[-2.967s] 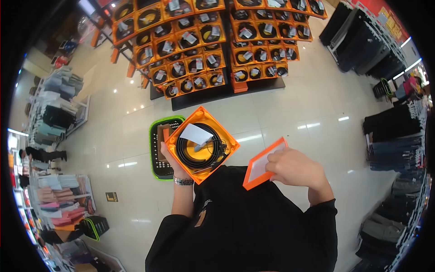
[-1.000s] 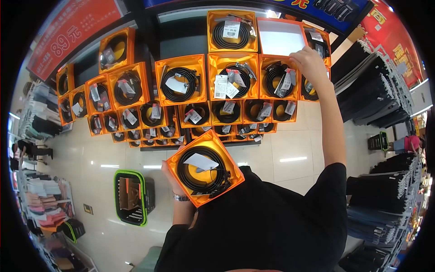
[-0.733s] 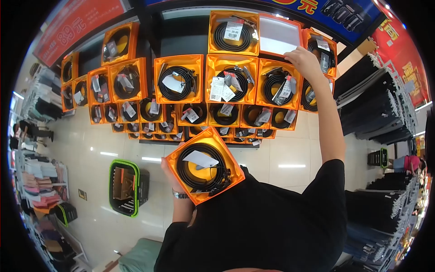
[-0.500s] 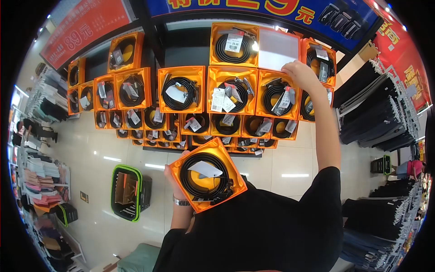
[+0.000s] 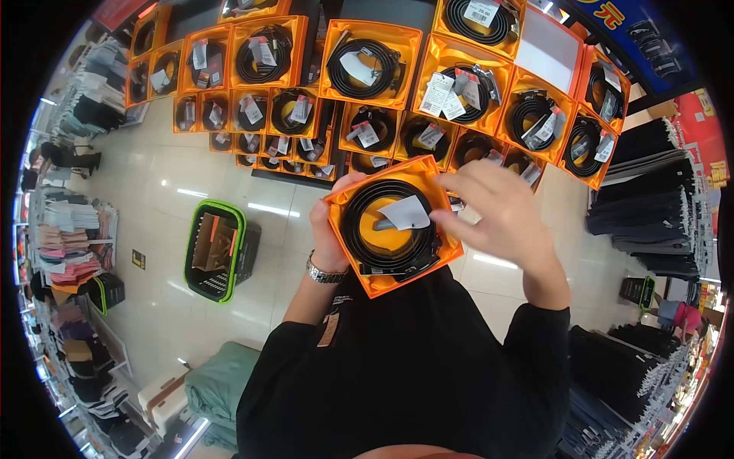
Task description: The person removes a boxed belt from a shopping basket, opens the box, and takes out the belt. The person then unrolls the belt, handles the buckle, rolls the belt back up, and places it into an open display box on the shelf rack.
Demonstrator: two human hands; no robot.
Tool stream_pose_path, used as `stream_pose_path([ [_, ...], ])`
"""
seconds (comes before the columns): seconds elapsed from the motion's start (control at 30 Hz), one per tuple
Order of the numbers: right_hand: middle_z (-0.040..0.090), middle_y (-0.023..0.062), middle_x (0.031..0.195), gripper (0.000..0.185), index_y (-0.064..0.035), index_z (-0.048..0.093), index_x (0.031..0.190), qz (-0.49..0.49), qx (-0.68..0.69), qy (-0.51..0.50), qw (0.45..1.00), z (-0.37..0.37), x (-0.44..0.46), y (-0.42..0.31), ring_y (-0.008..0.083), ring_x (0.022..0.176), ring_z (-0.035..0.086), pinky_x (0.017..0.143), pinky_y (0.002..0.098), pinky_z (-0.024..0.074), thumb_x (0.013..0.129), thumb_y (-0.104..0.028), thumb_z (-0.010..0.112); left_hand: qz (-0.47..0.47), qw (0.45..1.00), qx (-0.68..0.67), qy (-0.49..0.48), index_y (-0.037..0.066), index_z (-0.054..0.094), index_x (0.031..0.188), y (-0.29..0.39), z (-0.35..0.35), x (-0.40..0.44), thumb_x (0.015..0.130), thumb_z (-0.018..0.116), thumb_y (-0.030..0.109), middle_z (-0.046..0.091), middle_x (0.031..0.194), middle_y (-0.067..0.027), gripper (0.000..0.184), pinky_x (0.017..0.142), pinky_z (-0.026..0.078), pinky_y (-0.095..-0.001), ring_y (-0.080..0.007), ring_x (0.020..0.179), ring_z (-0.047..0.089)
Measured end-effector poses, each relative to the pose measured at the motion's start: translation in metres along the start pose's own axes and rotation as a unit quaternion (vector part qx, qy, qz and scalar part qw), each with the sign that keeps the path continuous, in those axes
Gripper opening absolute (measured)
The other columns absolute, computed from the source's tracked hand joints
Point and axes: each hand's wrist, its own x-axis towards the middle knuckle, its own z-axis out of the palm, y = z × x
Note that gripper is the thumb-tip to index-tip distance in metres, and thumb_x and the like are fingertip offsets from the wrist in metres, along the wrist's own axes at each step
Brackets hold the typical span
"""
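Holding one box (image 5: 418,281), left fingers (image 5: 349,180) clamped, one belt (image 5: 353,222) inside, right fingers (image 5: 463,190) (blurred) apart.

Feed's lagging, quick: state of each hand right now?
Left hand: gripping orange box, coiled belt inside.
Right hand: open, blurred, beside the box; contact cannot be told.

Belt (image 5: 354,229) inside box (image 5: 376,290)
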Motion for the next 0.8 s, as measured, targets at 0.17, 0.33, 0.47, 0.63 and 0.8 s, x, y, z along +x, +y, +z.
stream_pose_path([
  [0.17,0.058,0.0098,0.089,0.047,-0.0031,0.055,0.112,0.108,0.016,-0.084,0.99,0.02,0.002,-0.03,0.0273,0.077,0.061,0.062,0.0343,0.0495,0.074,-0.026,0.071,0.094,0.994,0.042,0.031,0.002,0.041,0.128,0.0,-0.003,-0.011,0.083,0.048,0.062,0.052,0.125,-0.0151,0.076,0.098,0.043,-0.0371,-0.0243,0.115,0.053],
  [0.33,0.06,0.0121,0.089,0.053,0.001,0.049,0.118,0.118,-0.043,-0.102,0.987,0.062,0.002,-0.039,0.0278,0.078,0.063,0.062,0.0358,0.0514,0.075,-0.025,0.069,0.111,0.993,0.038,0.035,0.0,0.04,0.131,0.003,-0.01,-0.023,0.084,0.046,0.063,0.051,0.128,-0.016,0.079,0.1,0.041,-0.0381,-0.0254,0.117,0.051],
  [0.47,0.063,0.0145,0.089,0.061,-0.0006,0.049,0.119,0.192,-0.089,-0.152,0.965,0.087,0.004,-0.057,0.0299,0.075,0.065,0.061,0.0363,0.0517,0.072,-0.032,0.072,0.091,0.993,0.015,0.074,0.002,0.04,0.129,0.003,-0.015,-0.035,0.087,0.046,0.055,0.051,0.125,-0.0148,0.068,0.099,0.042,-0.036,-0.0233,0.116,0.052],
  [0.63,0.057,0.0167,0.09,0.071,0.0041,0.041,0.128,0.199,-0.039,-0.215,0.955,0.094,-0.001,-0.07,0.029,0.072,0.065,0.057,0.0379,0.0519,0.07,-0.024,0.07,0.063,0.997,0.028,0.044,0.003,0.04,0.129,0.007,-0.031,-0.051,0.086,0.048,0.057,0.052,0.125,-0.0145,0.069,0.097,0.043,-0.0358,-0.0224,0.115,0.052],
  [0.8,0.056,0.0168,0.094,0.071,0.0024,0.038,0.133,0.23,-0.062,-0.186,0.953,0.114,-0.006,-0.086,0.0289,0.073,0.064,0.06,0.0377,0.0522,0.07,-0.012,0.065,0.056,0.996,0.043,0.045,0.001,0.039,0.132,0.008,-0.04,-0.059,0.086,0.046,0.06,0.051,0.128,-0.0144,0.075,0.098,0.043,-0.0369,-0.0236,0.116,0.052],
])
